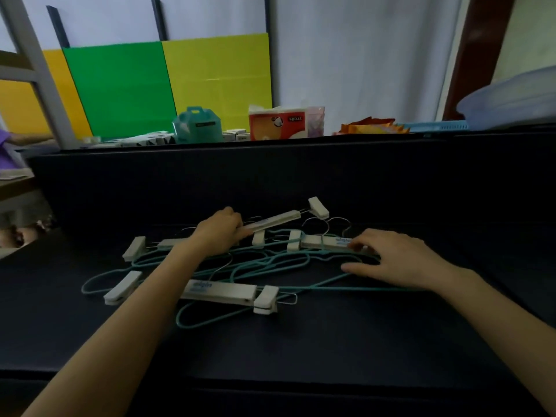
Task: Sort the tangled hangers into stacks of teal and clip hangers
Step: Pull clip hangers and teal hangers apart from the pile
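- Dark table (pixel 301 350) is used as the sorting surface; no stacks are formed yet.
- Teal hangers (pixel 279 261) are left interlaced at its middle.
- Far clip hanger (pixel 272 221) is gripped by the left hand (pixel 219 233), fingers curled round its bar, apparently to be pulled free.
- Second clip hanger (pixel 328 242) is pressed by the right hand (pixel 400 257), fingers fairly straight, probably steadying the pile.

The red-and-orange packet (pixel 278 123) on the ledge at twelve o'clock bears a short dark word, seemingly upside down, roughly "stolls" (the letters are too soft to be sure). Blue print marks the white bars of the near clip hanger (pixel 221 291) at six o'clock in the pile and the right clip hanger (pixel 326 242) at three o'clock. Both prints are too blurred to read, as is the dark label on the teal box (pixel 197 124) at eleven o'clock.
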The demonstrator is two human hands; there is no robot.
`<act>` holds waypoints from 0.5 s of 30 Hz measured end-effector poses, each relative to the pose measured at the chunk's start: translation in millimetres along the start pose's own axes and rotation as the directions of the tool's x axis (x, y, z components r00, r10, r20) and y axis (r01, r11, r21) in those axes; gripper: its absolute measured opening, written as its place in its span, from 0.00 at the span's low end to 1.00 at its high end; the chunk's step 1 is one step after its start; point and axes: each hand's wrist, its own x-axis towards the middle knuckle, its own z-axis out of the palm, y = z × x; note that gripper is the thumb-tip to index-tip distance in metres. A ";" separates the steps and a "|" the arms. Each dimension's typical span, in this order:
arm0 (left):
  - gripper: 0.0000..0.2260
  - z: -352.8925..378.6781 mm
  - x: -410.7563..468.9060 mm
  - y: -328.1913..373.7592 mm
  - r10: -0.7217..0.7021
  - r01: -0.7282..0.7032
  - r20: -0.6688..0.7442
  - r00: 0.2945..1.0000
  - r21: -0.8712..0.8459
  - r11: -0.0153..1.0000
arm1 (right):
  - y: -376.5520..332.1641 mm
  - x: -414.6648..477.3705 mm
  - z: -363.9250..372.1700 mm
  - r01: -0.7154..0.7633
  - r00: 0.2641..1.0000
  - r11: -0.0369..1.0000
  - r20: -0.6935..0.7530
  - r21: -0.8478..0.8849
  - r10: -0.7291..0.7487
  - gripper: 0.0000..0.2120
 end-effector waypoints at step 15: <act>0.15 -20.7 -12.1 -2.3 0.052 -0.063 -0.252 0.966 -0.037 0.997 | -1.2 -22.8 -7.9 0.011 1.000 0.995 -0.003 0.099 -0.010 0.49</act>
